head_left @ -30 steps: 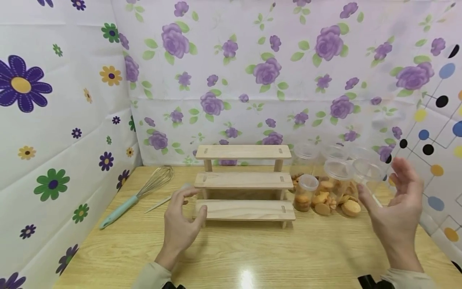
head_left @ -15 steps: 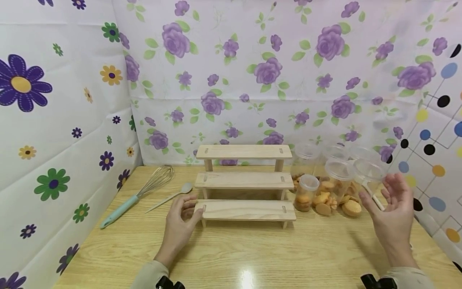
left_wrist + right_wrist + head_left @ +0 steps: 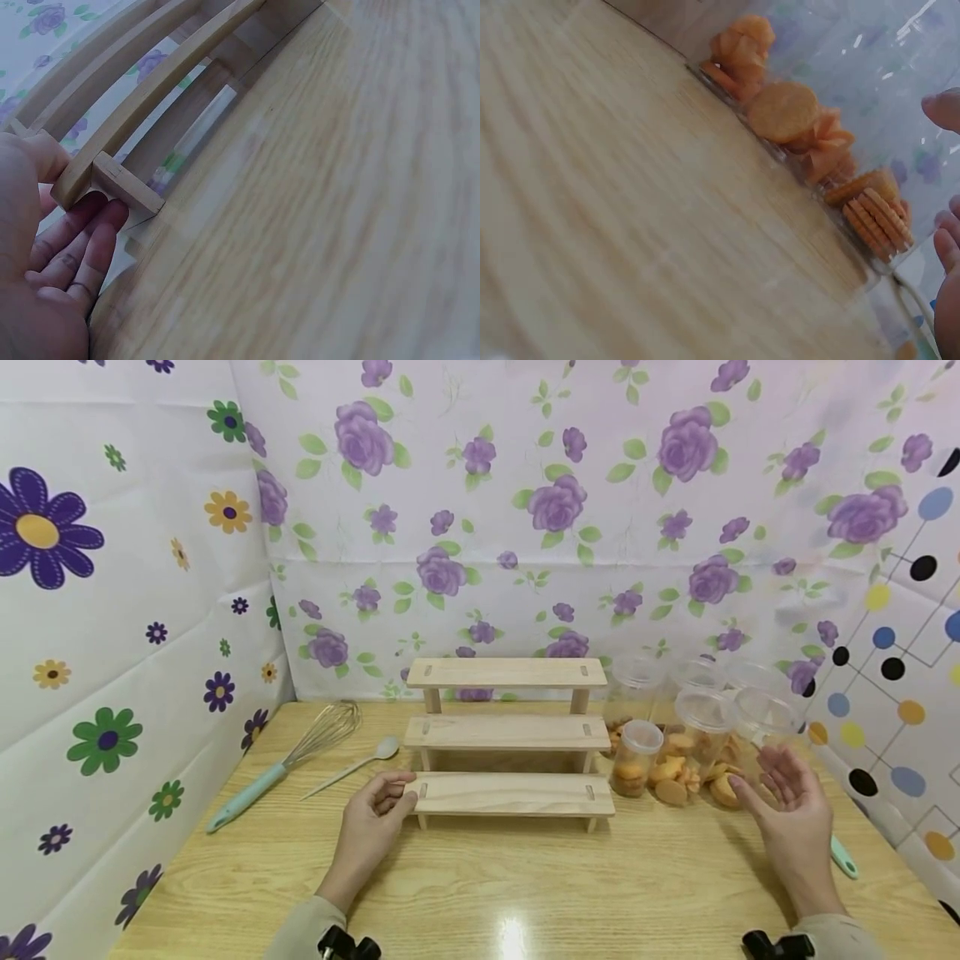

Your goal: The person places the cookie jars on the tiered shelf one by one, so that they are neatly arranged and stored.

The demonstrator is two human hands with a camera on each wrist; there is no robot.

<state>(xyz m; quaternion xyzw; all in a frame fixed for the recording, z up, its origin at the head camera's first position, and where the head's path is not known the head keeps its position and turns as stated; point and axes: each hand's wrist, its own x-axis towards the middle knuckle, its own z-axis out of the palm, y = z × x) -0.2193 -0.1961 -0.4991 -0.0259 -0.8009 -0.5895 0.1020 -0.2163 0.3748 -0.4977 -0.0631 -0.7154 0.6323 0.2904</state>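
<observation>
A three-tier wooden display stand (image 3: 510, 731) stands mid-table. My left hand (image 3: 367, 827) pinches the left end of its lowest board. In the left wrist view, the fingers (image 3: 101, 251) curl beneath that end, beside the support leg. To the right, several clear plastic jars with cookies inside are grouped, among them a small lidded one (image 3: 636, 760) next to the stand. My right hand (image 3: 795, 839) hovers in front of the rightmost jar (image 3: 768, 714), thumb and fingers spread, holding nothing. Cookies (image 3: 784, 112) show through the jar walls in the right wrist view.
A whisk (image 3: 285, 768) with a mint handle and a pale spoon (image 3: 360, 764) lie left of the stand. Another mint handle (image 3: 843, 857) pokes out behind my right hand. Patterned cloth walls (image 3: 480, 527) enclose the table (image 3: 570, 893).
My left hand has closed in on the lowest board's left end and now grips it. The right hand has lowered and moved left toward the jars, uncovering the mint handle.
</observation>
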